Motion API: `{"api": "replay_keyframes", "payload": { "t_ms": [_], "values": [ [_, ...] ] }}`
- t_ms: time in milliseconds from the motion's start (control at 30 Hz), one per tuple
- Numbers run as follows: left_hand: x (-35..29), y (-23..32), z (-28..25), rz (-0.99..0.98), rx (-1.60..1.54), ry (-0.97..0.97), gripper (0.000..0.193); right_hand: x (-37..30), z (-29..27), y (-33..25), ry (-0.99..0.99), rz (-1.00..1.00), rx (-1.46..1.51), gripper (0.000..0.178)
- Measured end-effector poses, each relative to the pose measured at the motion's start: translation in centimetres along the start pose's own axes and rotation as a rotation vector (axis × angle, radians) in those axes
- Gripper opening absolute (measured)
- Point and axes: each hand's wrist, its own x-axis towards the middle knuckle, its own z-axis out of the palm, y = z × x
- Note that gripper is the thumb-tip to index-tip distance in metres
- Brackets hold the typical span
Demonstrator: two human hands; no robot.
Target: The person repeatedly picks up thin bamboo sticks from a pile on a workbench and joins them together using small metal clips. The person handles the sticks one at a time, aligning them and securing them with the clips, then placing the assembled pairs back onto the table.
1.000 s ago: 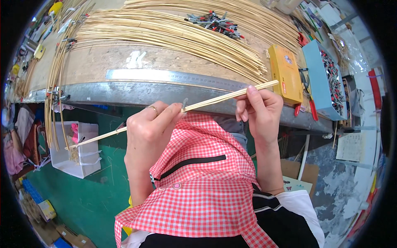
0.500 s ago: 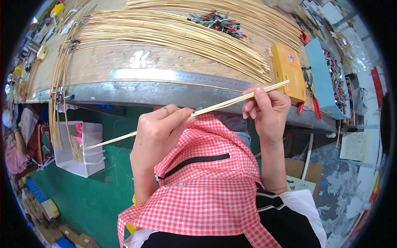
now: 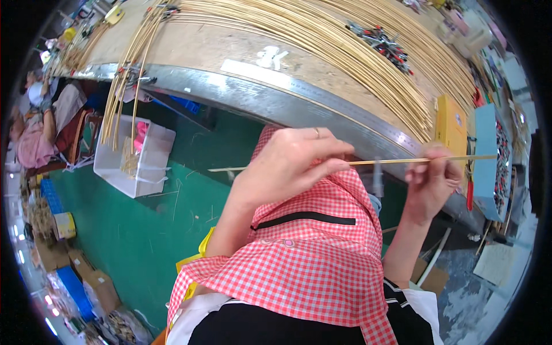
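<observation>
One thin strip [image 3: 397, 161], likely light, springy; hold near ends; right hand [image 3: 432, 185] pinches it; left hand [image 3: 290, 165] grip unclear

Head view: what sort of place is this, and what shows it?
Probably a craft workshop: long thin sticks lie on a workbench, with a heap of small clips and a ruler.

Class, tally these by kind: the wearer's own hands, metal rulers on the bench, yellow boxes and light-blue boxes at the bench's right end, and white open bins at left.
Left hand and right hand: 2
Metal ruler: 1
Yellow box: 1
Light-blue box: 1
White bin: 1
Total: 6
</observation>
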Motion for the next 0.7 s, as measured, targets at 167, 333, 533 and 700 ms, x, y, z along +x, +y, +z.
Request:
{"api": "replay_keyframes", "payload": {
  "t_ms": [167,333,533,700],
  "values": [
    [-1.7,-2.3,-6.6,-0.146,0.151,0.17,0.019,2.2,-5.6,-0.5,0.323,0.017,-0.023,0.018],
    [-4.7,-4.9,-11.5,-0.445,0.183,0.376,0.022,4.8,-12.9,-2.7,0.398,0.011,0.109,0.018],
    [-6.0,-7.1,-12.6,-0.463,0.232,0.364,0.021,5.7,-20.5,-3.4,0.401,0.023,0.356,0.017],
    [-5.4,-6.3,-11.8,-0.452,0.163,0.332,0.018,5.6,-25.3,-2.9,0.42,0.012,0.4,0.018]
  ]
}}
